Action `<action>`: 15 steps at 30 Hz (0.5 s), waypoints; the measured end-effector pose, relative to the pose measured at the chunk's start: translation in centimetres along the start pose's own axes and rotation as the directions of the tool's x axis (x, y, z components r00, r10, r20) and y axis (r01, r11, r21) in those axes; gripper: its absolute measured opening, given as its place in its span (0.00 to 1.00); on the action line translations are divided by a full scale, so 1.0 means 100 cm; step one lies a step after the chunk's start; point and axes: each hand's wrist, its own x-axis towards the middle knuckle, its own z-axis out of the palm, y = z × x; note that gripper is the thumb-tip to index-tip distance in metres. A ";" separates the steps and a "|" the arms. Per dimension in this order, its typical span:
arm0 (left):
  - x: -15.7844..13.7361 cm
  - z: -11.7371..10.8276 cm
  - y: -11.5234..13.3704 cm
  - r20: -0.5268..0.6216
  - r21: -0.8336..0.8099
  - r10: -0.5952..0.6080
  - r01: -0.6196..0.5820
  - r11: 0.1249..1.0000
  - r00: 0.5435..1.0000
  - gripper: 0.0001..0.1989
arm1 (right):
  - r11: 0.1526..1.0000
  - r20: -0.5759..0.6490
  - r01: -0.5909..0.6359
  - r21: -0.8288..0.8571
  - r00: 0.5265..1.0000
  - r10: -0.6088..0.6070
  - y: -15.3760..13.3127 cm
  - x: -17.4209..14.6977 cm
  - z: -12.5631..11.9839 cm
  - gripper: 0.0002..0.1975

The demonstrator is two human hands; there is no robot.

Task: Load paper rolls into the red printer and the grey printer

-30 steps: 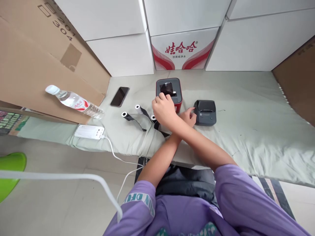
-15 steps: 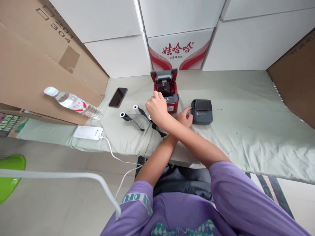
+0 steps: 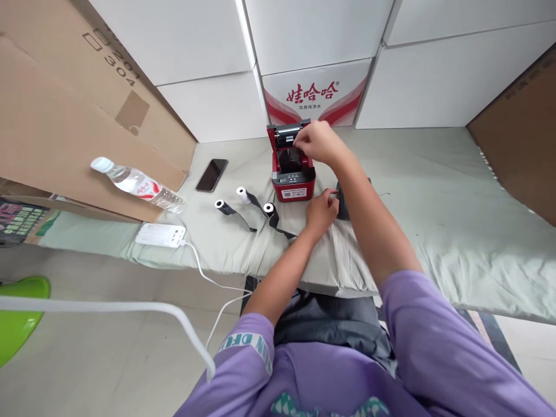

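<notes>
A red label printer (image 3: 293,188) stands with its lid raised, and a dark roll (image 3: 290,160) sits inside it. My right hand (image 3: 319,142) reaches over it from the right, fingers pinched together in front of the lid; what they grip, if anything, is hidden. Lower down, my left hand (image 3: 322,211) is curled closed against the left side of a small black printer (image 3: 343,200), which my right forearm partly covers. Whether it holds anything cannot be made out. Left of the red printer lie a black-wound roll (image 3: 269,208) and two white-cored rolls with dark strips trailing, including one roll (image 3: 241,194).
On the cloth-covered bench (image 3: 434,191) are a phone (image 3: 212,175), a white power bank (image 3: 160,235) with a cable, and a water bottle (image 3: 139,184) tilted against a cardboard box (image 3: 87,104). White cartons (image 3: 208,110) line the back. A green stool (image 3: 21,313) is at lower left.
My right hand has moved from the red printer's front left, up and right to its raised lid, so my forearms no longer cross. My left hand stays by the black printer.
</notes>
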 end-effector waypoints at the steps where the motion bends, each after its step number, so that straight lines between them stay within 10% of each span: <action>1: 0.000 0.000 0.001 -0.002 0.022 -0.004 0.004 1.000 1.000 0.15 | 0.998 0.083 0.054 -0.015 0.995 -0.052 0.006 0.008 0.002 0.18; 7: 0.003 0.001 0.003 0.024 0.088 -0.018 0.016 0.996 1.000 0.13 | 0.973 0.401 0.191 -0.129 0.907 -0.125 0.004 0.039 0.031 0.18; 15: 0.001 -0.003 0.006 0.065 0.094 -0.032 0.026 0.995 0.997 0.13 | 0.947 0.430 0.085 -0.309 0.901 0.059 0.009 0.055 0.050 0.10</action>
